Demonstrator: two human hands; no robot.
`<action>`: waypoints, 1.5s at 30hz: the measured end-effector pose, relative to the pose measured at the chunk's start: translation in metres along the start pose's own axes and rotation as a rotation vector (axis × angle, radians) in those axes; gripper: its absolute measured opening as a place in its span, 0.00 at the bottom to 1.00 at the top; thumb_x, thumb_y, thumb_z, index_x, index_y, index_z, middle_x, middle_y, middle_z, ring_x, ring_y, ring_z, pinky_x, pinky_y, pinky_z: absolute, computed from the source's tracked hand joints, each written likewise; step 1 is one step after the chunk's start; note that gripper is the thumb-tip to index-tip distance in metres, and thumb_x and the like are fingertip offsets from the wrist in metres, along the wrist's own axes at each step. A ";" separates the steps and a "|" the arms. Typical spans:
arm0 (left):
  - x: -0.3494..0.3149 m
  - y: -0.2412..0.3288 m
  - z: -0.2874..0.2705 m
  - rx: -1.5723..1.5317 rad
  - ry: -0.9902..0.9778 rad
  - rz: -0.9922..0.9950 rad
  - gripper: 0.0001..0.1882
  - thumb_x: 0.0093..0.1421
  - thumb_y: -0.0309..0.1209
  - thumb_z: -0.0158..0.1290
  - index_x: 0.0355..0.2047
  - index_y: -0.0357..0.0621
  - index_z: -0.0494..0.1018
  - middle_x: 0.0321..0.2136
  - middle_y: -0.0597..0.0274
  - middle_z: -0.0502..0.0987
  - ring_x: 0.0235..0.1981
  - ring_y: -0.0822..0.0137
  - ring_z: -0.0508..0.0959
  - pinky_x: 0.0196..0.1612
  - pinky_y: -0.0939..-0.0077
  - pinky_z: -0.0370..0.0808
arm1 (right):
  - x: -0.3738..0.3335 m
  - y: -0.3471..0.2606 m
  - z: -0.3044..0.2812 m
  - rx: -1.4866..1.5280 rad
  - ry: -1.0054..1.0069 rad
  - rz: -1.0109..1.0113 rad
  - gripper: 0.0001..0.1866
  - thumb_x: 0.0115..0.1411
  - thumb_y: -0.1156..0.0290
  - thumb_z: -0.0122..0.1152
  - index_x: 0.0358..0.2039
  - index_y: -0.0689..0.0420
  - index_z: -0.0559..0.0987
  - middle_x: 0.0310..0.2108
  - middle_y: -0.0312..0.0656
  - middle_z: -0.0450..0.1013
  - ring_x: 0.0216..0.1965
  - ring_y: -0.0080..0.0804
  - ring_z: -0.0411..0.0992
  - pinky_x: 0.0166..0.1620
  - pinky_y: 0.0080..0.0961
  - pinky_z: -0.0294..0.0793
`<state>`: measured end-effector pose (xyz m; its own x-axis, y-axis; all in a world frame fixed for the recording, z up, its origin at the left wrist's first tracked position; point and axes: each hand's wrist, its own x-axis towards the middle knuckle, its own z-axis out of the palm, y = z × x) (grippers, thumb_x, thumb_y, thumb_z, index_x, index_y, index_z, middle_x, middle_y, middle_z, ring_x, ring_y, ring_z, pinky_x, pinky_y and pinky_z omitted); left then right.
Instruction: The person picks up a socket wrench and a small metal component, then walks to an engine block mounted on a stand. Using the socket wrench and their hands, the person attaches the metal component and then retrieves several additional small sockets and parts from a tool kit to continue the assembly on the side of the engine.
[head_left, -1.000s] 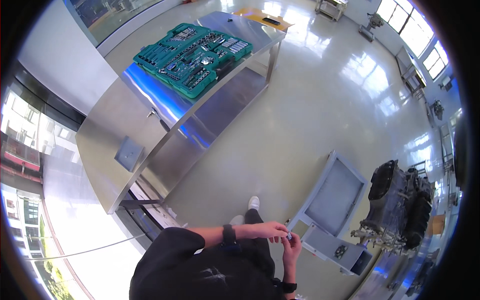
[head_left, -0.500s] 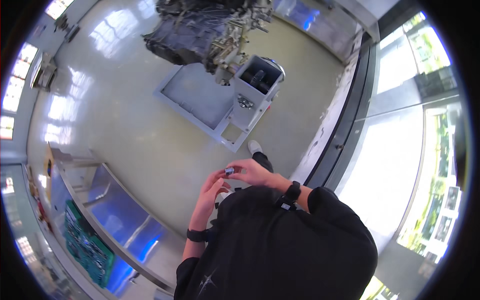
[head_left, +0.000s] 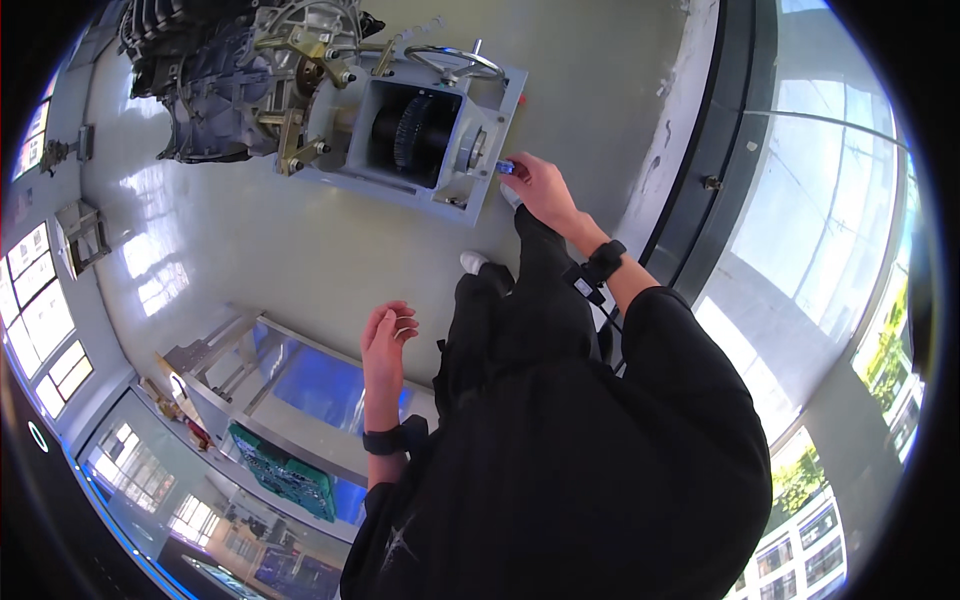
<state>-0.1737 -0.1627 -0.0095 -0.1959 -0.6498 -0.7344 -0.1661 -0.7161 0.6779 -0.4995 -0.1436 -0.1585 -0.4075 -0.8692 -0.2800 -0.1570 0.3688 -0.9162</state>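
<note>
My right hand (head_left: pixel 542 188) is stretched forward, its fingers closed on a small shiny metal cylinder (head_left: pixel 507 167) that looks like a socket. It is held close to the right end of a grey gear housing (head_left: pixel 365 135), beside the round flange (head_left: pixel 478 148); whether they touch I cannot tell. Inside the open-topped housing sits a dark toothed gear (head_left: pixel 408 135). Fingers loosely bent and apart, my left hand (head_left: pixel 388 340) hangs in the air over the floor near the metal bench, holding nothing.
A large engine (head_left: pixel 225 85) on brackets joins the housing on the left, with a handwheel (head_left: pixel 455 62) behind it. At lower left a metal bench (head_left: pixel 320 380) stands beside a green circuit board (head_left: pixel 285 475). A glass wall with a dark frame (head_left: pixel 690 190) runs along the right.
I have come nearer to the engine stand and turned. My right hand has carried the small metal cylinder forward to the housing, while my left hand has come away from it.
</note>
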 end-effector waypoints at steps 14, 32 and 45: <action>0.013 0.015 -0.015 0.096 0.055 -0.044 0.12 0.71 0.31 0.43 0.46 0.38 0.74 0.37 0.59 0.78 0.38 0.69 0.77 0.43 0.72 0.73 | 0.029 0.011 0.035 0.115 0.092 0.073 0.16 0.61 0.72 0.64 0.47 0.66 0.77 0.33 0.46 0.79 0.33 0.30 0.76 0.42 0.26 0.75; 0.022 0.018 -0.004 0.091 0.029 -0.030 0.11 0.71 0.30 0.43 0.45 0.38 0.73 0.37 0.59 0.78 0.38 0.69 0.77 0.43 0.73 0.73 | 0.036 0.016 0.029 0.053 0.056 -0.079 0.13 0.59 0.72 0.63 0.43 0.63 0.77 0.32 0.52 0.76 0.33 0.50 0.74 0.38 0.38 0.73; 0.010 0.001 0.015 0.059 0.080 -0.020 0.12 0.71 0.32 0.44 0.47 0.38 0.73 0.38 0.59 0.78 0.39 0.68 0.77 0.44 0.71 0.73 | 0.037 0.017 0.029 0.009 0.025 -0.057 0.13 0.59 0.72 0.65 0.43 0.64 0.78 0.27 0.51 0.75 0.26 0.42 0.73 0.35 0.32 0.73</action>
<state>-0.1909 -0.1665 -0.0158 -0.1142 -0.6560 -0.7461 -0.2257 -0.7143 0.6625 -0.4910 -0.1787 -0.1929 -0.4208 -0.8800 -0.2203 -0.1729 0.3162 -0.9328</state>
